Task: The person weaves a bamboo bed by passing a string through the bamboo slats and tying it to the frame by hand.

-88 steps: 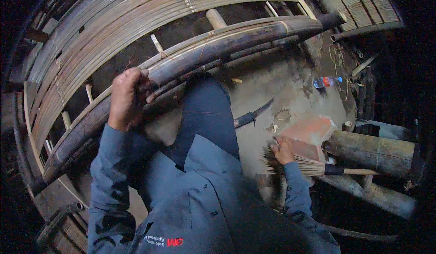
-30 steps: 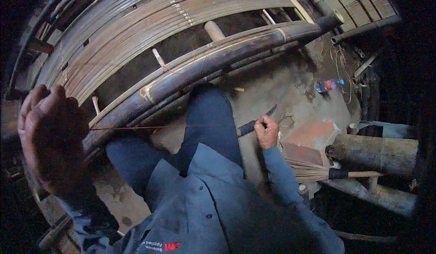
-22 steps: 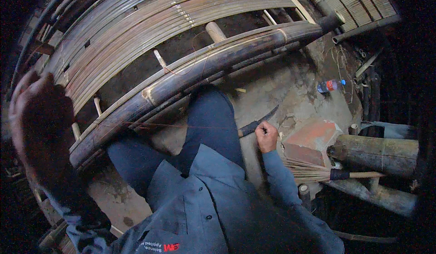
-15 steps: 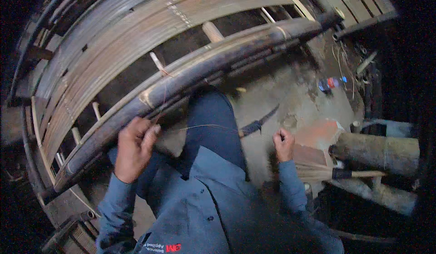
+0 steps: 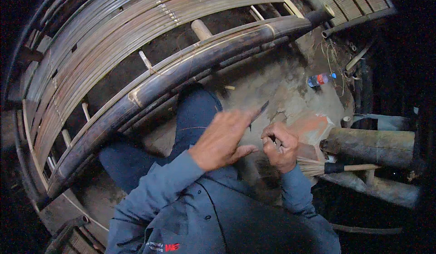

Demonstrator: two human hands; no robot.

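Note:
My left hand (image 5: 225,138) reaches across my lap toward the right, fingers stretched out and thumb apart; motion smears its fingertips. Beside it, a small gap away, my right hand (image 5: 282,148) is closed with the fingers curled and thumb pressed in. What its fingers pinch is too small to make out. A thin strand (image 5: 193,128) crosses my knee and disappears behind the left hand. Past the left fingertips shows the dark blade of a knife (image 5: 261,110); its handle is hidden. Another fine strand (image 5: 194,59) curves over the dark bamboo pole (image 5: 168,83) in front of me.
A long slatted bamboo bench (image 5: 122,31) spans the far left, edged by the pole. On the floor at right lie a plastic bottle (image 5: 320,79) with a blue cap, a broom (image 5: 334,167) and a thick bamboo log (image 5: 370,147). A small wood chip (image 5: 230,87) lies beyond my knee.
My left hand has left the bamboo pole and swung right, close to my right hand, its pinch now opened. The right hand stays closed. The view has shifted slightly.

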